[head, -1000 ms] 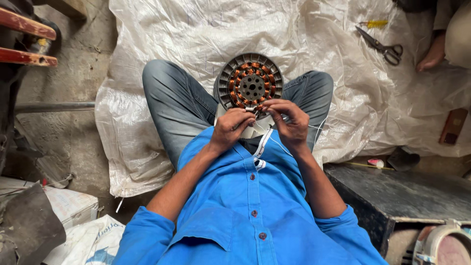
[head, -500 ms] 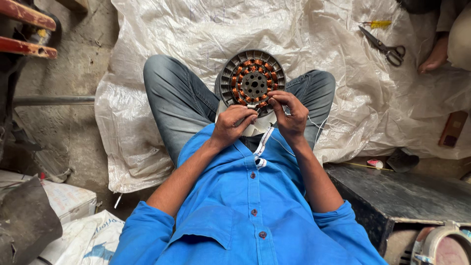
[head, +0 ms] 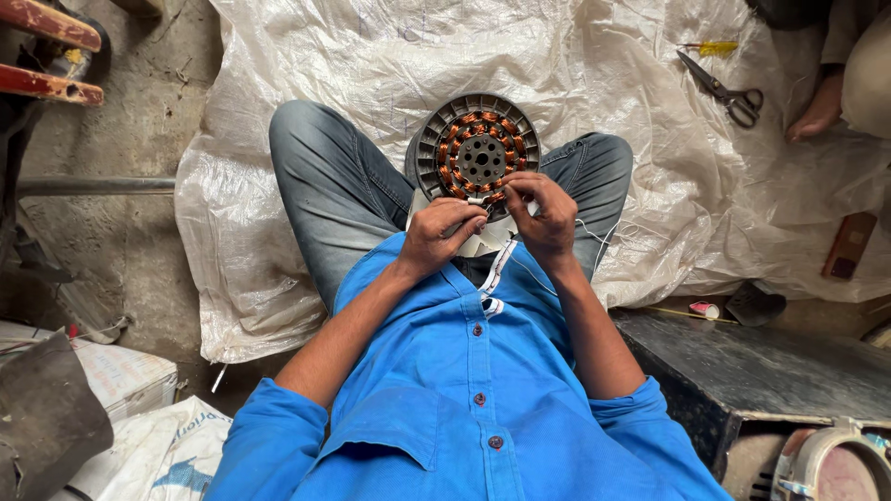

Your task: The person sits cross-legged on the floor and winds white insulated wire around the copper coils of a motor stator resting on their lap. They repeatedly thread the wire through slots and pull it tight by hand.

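Fingertips of both my hands meet at the near edge of a round motor stator point(head: 478, 148), the kind with copper windings set in a ring around a grey perforated hub. My left hand point(head: 444, 234) curls in from the left, thumb and forefinger pinched together on the winding at the stator's near rim. My right hand point(head: 548, 215) comes in from the right, its fingers bent and closed on the same spot, touching the rim; exactly what they grip between them is too small to tell. The stator stands tilted on edge in my lap, between my crossed legs in grey jeans point(head: 334, 186), with a pale piece of paper or card point(head: 483, 243) just behind my hands. A thin white wire point(head: 594, 237) trails from my right hand towards my knee. My blue buttoned shirt point(head: 473, 399) fills the near part of the scene.

I sit on a crumpled white plastic sheet point(head: 371, 65) spread over the concrete floor. Far right on the sheet lie scissors point(head: 722, 88) and a yellow-handled screwdriver point(head: 710, 46), near another person's foot point(head: 819, 109). A dark metal box point(head: 770, 371) sits near right.
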